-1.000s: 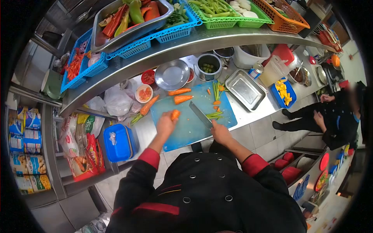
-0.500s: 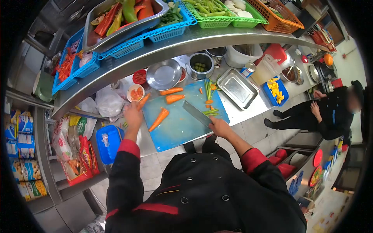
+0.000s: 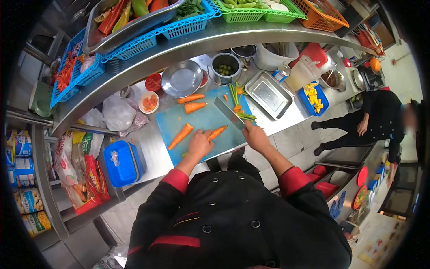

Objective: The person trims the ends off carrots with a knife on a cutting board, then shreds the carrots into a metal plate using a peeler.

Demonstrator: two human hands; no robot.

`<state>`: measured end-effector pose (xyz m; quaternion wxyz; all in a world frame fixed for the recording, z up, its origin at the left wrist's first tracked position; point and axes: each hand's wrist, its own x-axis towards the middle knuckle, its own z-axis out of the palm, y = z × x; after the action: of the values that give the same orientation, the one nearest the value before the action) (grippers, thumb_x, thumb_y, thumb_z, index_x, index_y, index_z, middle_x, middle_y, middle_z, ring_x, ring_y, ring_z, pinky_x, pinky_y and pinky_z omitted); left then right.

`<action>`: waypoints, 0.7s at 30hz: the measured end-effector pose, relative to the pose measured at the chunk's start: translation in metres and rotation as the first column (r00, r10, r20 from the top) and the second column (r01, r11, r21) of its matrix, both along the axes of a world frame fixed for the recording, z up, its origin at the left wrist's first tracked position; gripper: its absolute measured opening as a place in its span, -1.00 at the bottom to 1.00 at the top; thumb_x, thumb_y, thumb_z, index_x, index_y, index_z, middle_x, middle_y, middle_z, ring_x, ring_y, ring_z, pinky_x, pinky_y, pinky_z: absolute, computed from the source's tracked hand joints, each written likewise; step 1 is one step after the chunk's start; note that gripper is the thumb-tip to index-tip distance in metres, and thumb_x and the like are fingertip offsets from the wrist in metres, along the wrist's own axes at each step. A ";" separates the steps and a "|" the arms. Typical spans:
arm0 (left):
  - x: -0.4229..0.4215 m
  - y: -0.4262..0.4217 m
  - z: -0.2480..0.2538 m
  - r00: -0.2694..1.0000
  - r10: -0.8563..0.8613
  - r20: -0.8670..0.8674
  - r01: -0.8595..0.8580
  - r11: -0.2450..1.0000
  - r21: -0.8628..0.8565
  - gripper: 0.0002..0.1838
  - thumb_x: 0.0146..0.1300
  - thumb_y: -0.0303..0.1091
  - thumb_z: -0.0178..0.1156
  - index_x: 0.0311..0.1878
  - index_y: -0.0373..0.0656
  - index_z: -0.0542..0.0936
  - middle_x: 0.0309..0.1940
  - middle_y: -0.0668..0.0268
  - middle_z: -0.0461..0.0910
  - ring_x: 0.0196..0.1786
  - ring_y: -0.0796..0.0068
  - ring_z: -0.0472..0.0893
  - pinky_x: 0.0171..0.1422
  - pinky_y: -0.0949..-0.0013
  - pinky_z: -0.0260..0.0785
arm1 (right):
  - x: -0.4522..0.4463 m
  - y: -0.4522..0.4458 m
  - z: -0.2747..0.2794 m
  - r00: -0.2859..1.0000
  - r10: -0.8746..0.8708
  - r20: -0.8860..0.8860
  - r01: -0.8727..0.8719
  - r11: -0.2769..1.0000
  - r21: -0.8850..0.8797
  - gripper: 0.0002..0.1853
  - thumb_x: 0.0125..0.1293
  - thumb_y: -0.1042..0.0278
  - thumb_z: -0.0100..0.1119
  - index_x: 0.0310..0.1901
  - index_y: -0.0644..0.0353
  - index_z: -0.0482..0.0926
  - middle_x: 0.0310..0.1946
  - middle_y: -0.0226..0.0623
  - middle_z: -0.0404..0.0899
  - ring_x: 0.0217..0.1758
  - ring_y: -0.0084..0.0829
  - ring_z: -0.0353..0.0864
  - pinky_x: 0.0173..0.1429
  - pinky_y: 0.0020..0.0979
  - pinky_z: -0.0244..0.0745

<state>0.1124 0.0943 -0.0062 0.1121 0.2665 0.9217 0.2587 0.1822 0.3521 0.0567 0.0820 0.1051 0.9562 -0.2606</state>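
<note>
My left hand (image 3: pixel 200 142) is closed at the thick end of a carrot (image 3: pixel 218 132) on the blue cutting board (image 3: pixel 204 121). In my right hand (image 3: pixel 256 136) is a cleaver-like knife (image 3: pixel 229 112), its broad blade slanting over the board's right side. Another whole carrot (image 3: pixel 181 136) lies left of my left hand. Two more carrots, one behind the other (image 3: pixel 195 107), rest toward the back of the board. Green stalks with carrot tops (image 3: pixel 238 107) are piled beyond the blade, at the board's right edge.
A steel tray (image 3: pixel 268 95) stands right of the board, with a blue tub of yellow pieces (image 3: pixel 313 101) farther right. Behind are a metal plate (image 3: pixel 182 79) and a pot of green items (image 3: pixel 225 68). A steel shelf (image 3: pixel 174 53) overhangs the back. Another person (image 3: pixel 376 116) stands at right.
My left hand has come from the board's far left corner toward its near middle, bringing a carrot with it. The knife stays in my right hand. The person at right has shifted posture.
</note>
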 end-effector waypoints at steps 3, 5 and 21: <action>-0.003 -0.004 -0.012 0.999 -0.051 -0.010 0.051 0.999 0.015 -0.46 0.05 -0.31 0.29 0.19 -0.09 0.62 -0.08 -0.04 0.58 0.04 -0.07 0.57 0.25 0.02 0.44 | 0.022 -0.011 0.026 1.000 0.008 0.020 -0.008 1.000 -0.020 -0.75 0.41 0.28 0.07 0.05 0.14 0.42 -0.30 0.12 0.66 -0.21 0.23 0.65 -0.11 0.19 0.53; -0.005 -0.002 -0.007 0.999 -0.051 0.004 0.051 0.999 0.005 -0.46 0.05 -0.31 0.30 0.19 -0.09 0.62 -0.08 -0.04 0.58 0.05 -0.07 0.57 0.26 0.02 0.44 | 0.033 -0.018 0.032 0.999 -0.002 0.048 0.002 1.000 -0.002 -0.77 0.42 0.29 0.04 0.03 0.14 0.39 -0.31 0.09 0.67 -0.24 0.22 0.66 -0.12 0.18 0.53; -0.068 -0.012 0.044 0.932 0.267 0.246 -0.308 0.940 0.146 -0.65 0.00 -0.14 0.40 -0.22 -0.17 0.69 -0.27 0.12 0.64 -0.23 0.11 0.67 -0.14 0.17 0.51 | 0.022 0.000 -0.047 0.994 0.001 0.108 0.027 0.966 -0.256 -0.50 0.36 0.20 0.13 0.23 0.31 0.35 -0.21 0.34 0.62 -0.09 0.31 0.62 0.03 0.13 0.51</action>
<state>0.0443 0.0824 0.0378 0.1506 0.1064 0.9049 0.3836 0.2039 0.3521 0.0094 0.1443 0.1136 0.9078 -0.3770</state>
